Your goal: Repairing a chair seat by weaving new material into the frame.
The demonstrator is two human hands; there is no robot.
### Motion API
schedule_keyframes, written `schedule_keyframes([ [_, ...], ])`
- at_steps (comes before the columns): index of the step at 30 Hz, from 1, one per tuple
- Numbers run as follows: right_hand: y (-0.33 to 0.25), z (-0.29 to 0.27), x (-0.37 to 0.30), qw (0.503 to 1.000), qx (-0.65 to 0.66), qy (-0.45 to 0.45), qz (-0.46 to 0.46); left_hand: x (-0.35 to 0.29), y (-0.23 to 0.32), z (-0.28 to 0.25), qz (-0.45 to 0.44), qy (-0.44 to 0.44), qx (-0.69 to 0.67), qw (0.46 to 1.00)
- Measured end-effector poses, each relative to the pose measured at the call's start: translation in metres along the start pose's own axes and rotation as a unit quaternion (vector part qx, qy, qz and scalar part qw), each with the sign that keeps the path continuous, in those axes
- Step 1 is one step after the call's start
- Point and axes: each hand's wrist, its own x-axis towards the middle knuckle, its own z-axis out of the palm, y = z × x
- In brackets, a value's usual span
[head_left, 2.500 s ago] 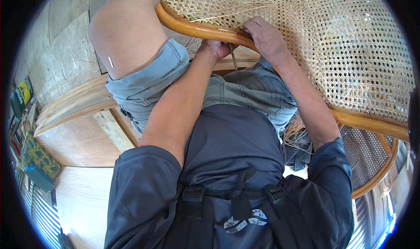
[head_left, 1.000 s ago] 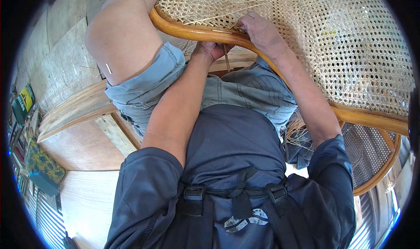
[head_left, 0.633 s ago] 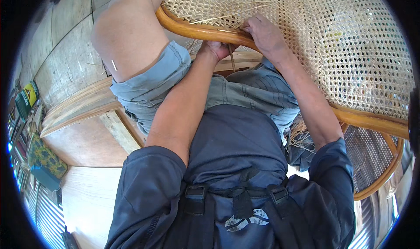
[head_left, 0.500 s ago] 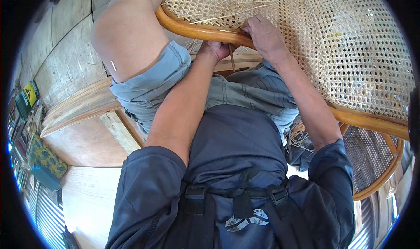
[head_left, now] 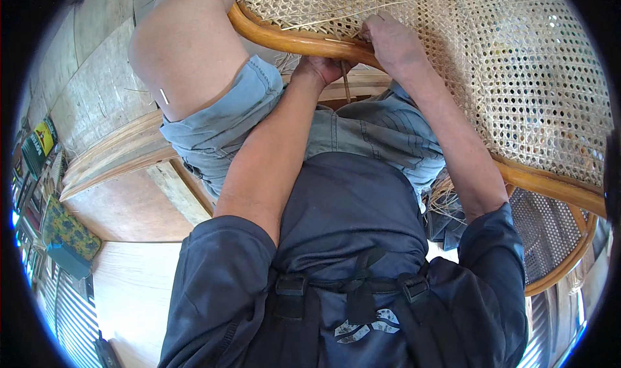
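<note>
"Where is the cane panel (head_left: 517,77) sitting?"

"It's spreading over the person's lap and off to the right, its curved, honey-brown frame rail (head_left: 284,41) bordering the near edge and passing above the shorts (head_left: 239,103)."

"And the right hand (head_left: 398,48)?"

"It's resting on top of the weave, just inside that near edge. The fingers are bending inward, tips close together. I can't tell whether they're pinching a strand, since the fingertips are showing too small."

"What is the left hand (head_left: 323,70) doing?"

"It's lying palm-up beneath the same rail, almost under the right one. The rail is covering its fingertips, so I can't tell whether they're spreading or closing on something. A thin brown stick (head_left: 346,83) is hanging down just beside it; whether the hand is gripping it, I can't say."

"Anything on the weave itself?"

"A few loose strands (head_left: 323,23) are lying across it near its left corner, running roughly along the rail toward the right hand."

"And around the person?"

"More strands (head_left: 446,196) are tangling beside the right hip, a smaller cane piece (head_left: 552,232) is showing below the panel's right end, and a white sliver (head_left: 163,96) is lying on the left leg, just above the shorts' hem."
</note>
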Motion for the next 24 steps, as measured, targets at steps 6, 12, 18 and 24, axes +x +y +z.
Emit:
schedule_keyframes([
  [6, 0.023, 0.012, 0.000, 0.979, 0.183, 0.060, -0.070, 0.001, 0.000, 0.001, 0.047, 0.012, 0.015, 0.999],
  [12, 0.035, 0.012, -0.007, 0.970, 0.235, 0.063, -0.023, 0.005, -0.005, 0.005, 0.048, 0.028, 0.041, 0.998],
  [18, 0.019, 0.007, -0.008, 0.980, 0.180, 0.081, -0.034, -0.002, -0.004, 0.013, 0.062, 0.038, 0.051, 0.996],
  [24, 0.027, 0.021, -0.005, 0.976, 0.120, 0.127, -0.127, -0.002, -0.003, 0.009, 0.052, 0.053, 0.027, 0.997],
])
